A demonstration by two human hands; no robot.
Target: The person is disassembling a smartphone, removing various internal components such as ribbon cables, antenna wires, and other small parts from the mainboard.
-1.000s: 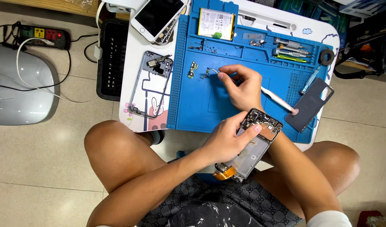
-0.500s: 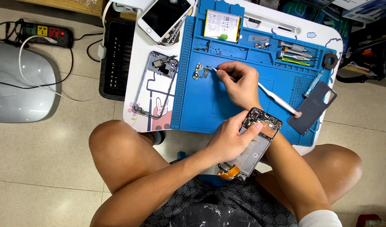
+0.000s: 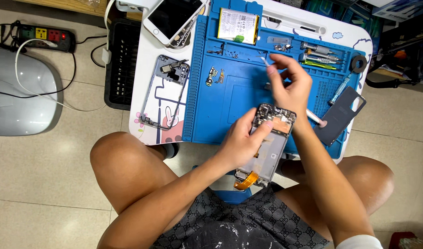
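My left hand [image 3: 241, 138] grips an opened phone body [image 3: 268, 145] with exposed circuit board and an orange flex cable hanging at its lower end, held over the near edge of the blue repair mat [image 3: 220, 106]. My right hand [image 3: 289, 83] is raised above the mat, blurred, pinching a thin white-handled tool [image 3: 313, 117] whose metal tip points up left. Small loose parts [image 3: 214, 76] lie on the mat to the left of that hand.
A phone frame [image 3: 165, 92] lies on the white table left of the mat. A white phone [image 3: 172, 18], a battery [image 3: 238, 25], screwdrivers [image 3: 318, 53], a grey back cover [image 3: 339, 115] and tape roll [image 3: 358, 63] surround the mat. A power strip [image 3: 41, 37] sits on the floor.
My right hand has lifted off the mat's left-centre and swung right and upward with the tool. My left hand still holds the phone body, now slightly more upright.
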